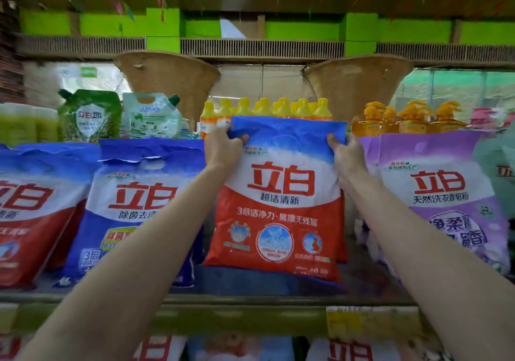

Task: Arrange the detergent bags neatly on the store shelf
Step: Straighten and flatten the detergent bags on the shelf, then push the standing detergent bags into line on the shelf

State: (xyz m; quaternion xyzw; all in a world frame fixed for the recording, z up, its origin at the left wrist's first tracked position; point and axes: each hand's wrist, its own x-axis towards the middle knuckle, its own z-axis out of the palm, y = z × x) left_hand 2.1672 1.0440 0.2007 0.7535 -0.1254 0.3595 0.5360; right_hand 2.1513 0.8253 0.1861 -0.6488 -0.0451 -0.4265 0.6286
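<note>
The left hand (223, 146) and right hand (347, 151) gripped the red detergent bag (278, 207) by its top corners, at 10 and 2 o'clock; the bag stood upright at shelf (237, 302) centre, between the blue bag (133, 207) and purple bag (446, 201).

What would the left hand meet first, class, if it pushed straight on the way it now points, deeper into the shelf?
Probably the yellow-capped bottles standing behind the red detergent bag, whose top corner the left hand grips. Depth is hard to judge here.

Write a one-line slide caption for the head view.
Both hands, left and right, grip the red bag by its top corners on the shelf.
</note>
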